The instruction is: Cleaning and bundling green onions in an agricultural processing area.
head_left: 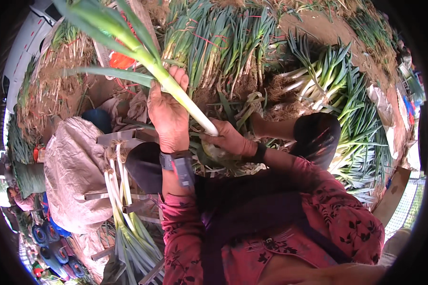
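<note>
A thick leek (188,100) slants across in front of me, its green leaves fanning out to the upper left and its white end at the lower right. My left hand (169,111) is closed around the stalk at mid-length, palm turned up, with the fingers curling behind it. At the white base, the fingers of my right hand (229,138) pinch the leek's end. No roots show there; the fingers partly cover it. Below on the left, several leeks (123,209) with roots on lie in a metal rack (116,137).
Tied bundles of leeks (218,42) lie along the far side. Loose leeks (335,90) with roots are heaped on the right, beside my knee. A pale cloth sack (73,175) stands at the left. More soil-covered bundles (57,90) and a white vehicle (26,47) are farther left.
</note>
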